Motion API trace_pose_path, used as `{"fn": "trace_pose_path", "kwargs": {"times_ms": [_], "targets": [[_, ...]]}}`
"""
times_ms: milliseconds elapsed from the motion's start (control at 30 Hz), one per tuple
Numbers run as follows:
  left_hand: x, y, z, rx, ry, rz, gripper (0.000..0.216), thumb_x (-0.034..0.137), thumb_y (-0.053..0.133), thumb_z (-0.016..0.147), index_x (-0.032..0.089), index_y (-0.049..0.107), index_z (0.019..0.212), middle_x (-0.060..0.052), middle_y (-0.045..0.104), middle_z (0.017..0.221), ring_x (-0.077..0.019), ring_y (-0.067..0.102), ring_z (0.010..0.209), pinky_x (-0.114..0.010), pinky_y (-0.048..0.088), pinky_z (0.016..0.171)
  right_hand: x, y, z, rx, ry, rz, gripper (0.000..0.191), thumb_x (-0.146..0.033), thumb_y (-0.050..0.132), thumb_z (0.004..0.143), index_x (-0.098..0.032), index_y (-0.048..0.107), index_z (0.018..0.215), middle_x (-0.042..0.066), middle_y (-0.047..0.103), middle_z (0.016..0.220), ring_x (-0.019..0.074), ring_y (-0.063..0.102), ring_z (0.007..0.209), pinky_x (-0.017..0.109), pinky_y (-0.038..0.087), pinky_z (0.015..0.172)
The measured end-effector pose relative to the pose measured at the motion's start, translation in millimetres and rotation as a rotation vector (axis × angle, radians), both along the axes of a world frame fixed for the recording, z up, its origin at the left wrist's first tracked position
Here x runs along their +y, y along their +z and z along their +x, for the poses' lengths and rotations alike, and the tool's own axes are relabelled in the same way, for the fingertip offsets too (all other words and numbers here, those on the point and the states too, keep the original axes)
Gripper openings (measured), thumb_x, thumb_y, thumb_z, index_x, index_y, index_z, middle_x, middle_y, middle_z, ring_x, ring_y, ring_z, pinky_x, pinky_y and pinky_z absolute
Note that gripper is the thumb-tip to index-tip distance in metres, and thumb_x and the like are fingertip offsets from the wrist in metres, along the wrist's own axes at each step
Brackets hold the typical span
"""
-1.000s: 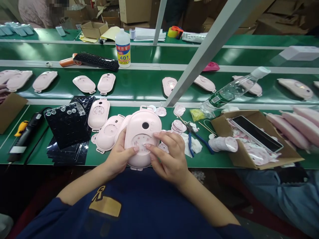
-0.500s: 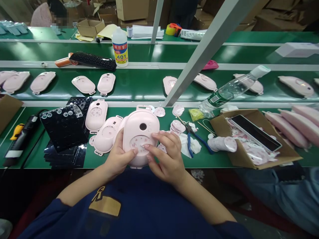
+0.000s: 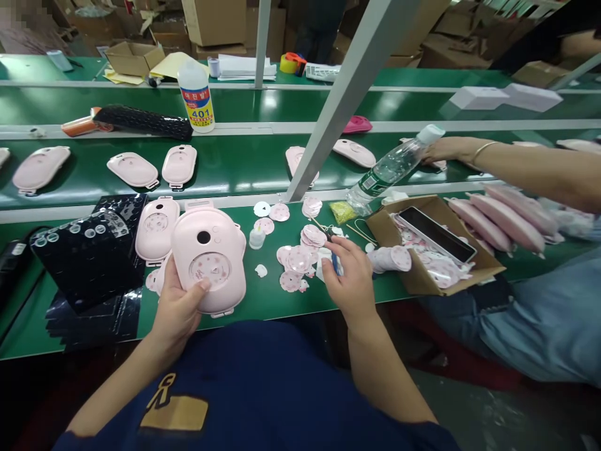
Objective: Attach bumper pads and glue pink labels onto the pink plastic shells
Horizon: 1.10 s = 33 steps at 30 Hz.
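Note:
My left hand (image 3: 181, 307) is closed on a pale pink plastic cover (image 3: 225, 250), held upright above the bench edge. The cover has a dark round hole and a round recess with a printed floral disc; my thumb rests at that disc. Another pink edge shows behind it. My right hand (image 3: 351, 275) is over the blue-handled pliers (image 3: 335, 263), thumb and index finger curled about one handle; the rest of the tool is mostly hidden. Round floral stickers (image 3: 298, 259) lie left of it. A small clear bottle (image 3: 256, 238) stands between my hands.
Black sheets (image 3: 89, 257) are stacked at left beside another pink cover (image 3: 157, 228). At right are a carton (image 3: 451, 285) with a phone (image 3: 436, 233), and a leaning water bottle (image 3: 389, 172). A slanted metal post (image 3: 338, 94) crosses the view. A co-worker's arm (image 3: 526, 166) reaches in from the right.
My right hand has left the cover and moved right to the pliers. My left hand has shifted left with the cover. A co-worker's arm has come in at right.

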<state>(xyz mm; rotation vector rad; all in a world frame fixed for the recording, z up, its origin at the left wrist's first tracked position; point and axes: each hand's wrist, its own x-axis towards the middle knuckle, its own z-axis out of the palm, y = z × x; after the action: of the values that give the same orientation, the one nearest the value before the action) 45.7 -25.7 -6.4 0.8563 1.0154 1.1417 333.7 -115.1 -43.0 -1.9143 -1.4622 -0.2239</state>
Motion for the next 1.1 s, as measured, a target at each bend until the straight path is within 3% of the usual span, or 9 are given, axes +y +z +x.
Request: {"fn": "trace_pose_path", "kwargs": {"times_ms": [233,367,533,633,700,767,867,1000,1100], "targets": [[-3.7,4.9,1.1,0.017,-0.014,-0.039,0.073,0.031,0.091,0.059,0.025,0.059,0.124,-0.007,0.069,0.117,-0.0277,0.066,0.110,-0.041,0.057,0.097,16.1,-7.6,37.6,0.003,-0.119,-0.332,0.029,-0.022,0.052,0.090,-0.018,0.072,0.111,0.015,0.069,0.128,0.0350,0.058,0.121,0.065,0.032,0.108],[-5.6,6.2,-5.7,0.060,0.012,-0.045,0.062,0.033,0.089,0.063,0.029,0.061,0.119,-0.002,0.070,0.113,-0.0254,0.066,0.107,-0.040,0.057,0.096,14.9,11.7,39.9,0.077,-0.037,-0.381,0.029,-0.023,0.054,0.089,-0.017,0.073,0.110,0.014,0.072,0.121,0.0317,0.063,0.116,0.054,0.045,0.103],[-6.6,3.2,-3.8,0.005,0.078,0.033,0.066,0.030,0.089,0.063,0.032,0.059,0.122,-0.001,0.070,0.113,-0.0208,0.066,0.102,-0.035,0.056,0.095,0.0,24.3,-18.4,0.332,0.396,-0.218,0.036,-0.038,0.056,0.095,-0.022,0.064,0.127,0.011,0.067,0.130,0.0236,0.063,0.121,0.041,0.050,0.104],[-9.0,5.9,6.4,-0.047,0.108,0.115,0.075,0.033,0.086,0.068,0.035,0.050,0.133,-0.003,0.068,0.122,-0.0202,0.066,0.106,-0.035,0.054,0.097,4.1,21.1,-63.5,0.658,0.713,-0.147,0.063,-0.050,0.058,0.095,-0.028,0.039,0.151,0.014,0.054,0.146,0.0236,0.063,0.123,0.042,0.053,0.100],[-14.4,7.3,15.3,-0.073,0.120,0.184,0.081,0.037,0.085,0.071,0.037,0.042,0.139,-0.004,0.066,0.128,-0.0208,0.066,0.110,-0.036,0.054,0.099,17.4,21.8,-88.5,0.838,0.809,-0.118,0.075,-0.058,0.057,0.093,-0.029,0.027,0.156,0.017,0.049,0.150,0.0250,0.063,0.124,0.044,0.054,0.099],[-23.6,4.6,23.0,-0.063,0.103,0.255,0.086,0.040,0.084,0.073,0.038,0.034,0.144,-0.006,0.064,0.132,-0.0231,0.065,0.115,-0.040,0.052,0.103,34.0,28.5,-107.1,0.974,0.833,-0.079,0.078,-0.064,0.058,0.091,-0.028,0.030,0.154,0.017,0.052,0.147,0.0264,0.062,0.124,0.045,0.053,0.100],[-36.6,-9.5,24.4,-0.002,0.046,0.329,0.085,0.041,0.080,0.078,0.037,0.029,0.146,-0.009,0.063,0.134,-0.0274,0.065,0.119,-0.045,0.049,0.107,49.8,46.9,-117.7,1.089,0.838,-0.046,0.062,-0.063,0.062,0.088,-0.023,0.054,0.134,0.012,0.067,0.126,0.0254,0.067,0.111,0.040,0.056,0.092],[-27.9,-21.9,0.3,-0.075,-0.203,0.461,0.080,0.046,0.082,0.071,0.036,0.043,0.140,-0.011,0.064,0.133,-0.0342,0.059,0.128,-0.053,0.042,0.111,45.8,79.2,-92.1,0.939,0.831,-0.039,0.043,-0.056,0.065,0.087,-0.020,0.065,0.111,0.007,0.073,0.100,0.0215,0.070,0.088,0.032,0.057,0.075],[-3.3,-1.2,-22.7,-0.251,-0.335,0.426,0.061,0.057,0.072,0.071,0.028,0.062,0.123,-0.013,0.068,0.128,-0.0390,0.057,0.129,-0.057,0.040,0.111,39.5,114.6,-62.2,0.548,0.868,-0.193,0.029,-0.041,0.067,0.086,-0.021,0.068,0.107,0.005,0.073,0.100,0.0201,0.068,0.087,0.030,0.053,0.075]]}}
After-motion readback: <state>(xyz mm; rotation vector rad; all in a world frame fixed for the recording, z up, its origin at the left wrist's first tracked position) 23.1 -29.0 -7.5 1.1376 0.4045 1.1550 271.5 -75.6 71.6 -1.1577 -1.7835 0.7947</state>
